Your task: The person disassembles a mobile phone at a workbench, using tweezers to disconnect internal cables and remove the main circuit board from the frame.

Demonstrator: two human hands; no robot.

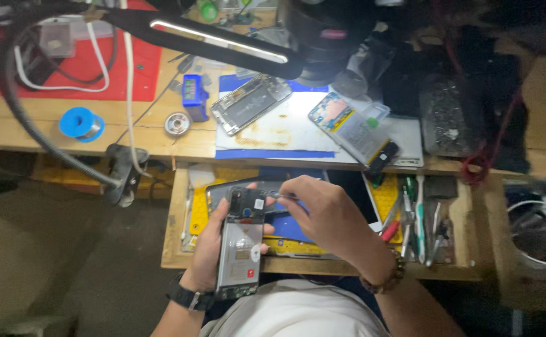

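head view: the left hand [209, 249] is clamped around an opened phone [240, 246], its long axis running up and away from the body above the drawer [173, 218]. the right hand [323, 215], nearer the phone's top end, pinches a thin tool [277, 196] there.

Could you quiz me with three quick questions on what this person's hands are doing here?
1. True or false: the left hand holds an opened phone.
2. What does the right hand pinch in its fingers? A) a thin metal tool B) a blue spool
3. Where do the spare tools lie?

Key: 1 true. 2 A; the blue spool sits on the bench. 3 In the open drawer under the bench.
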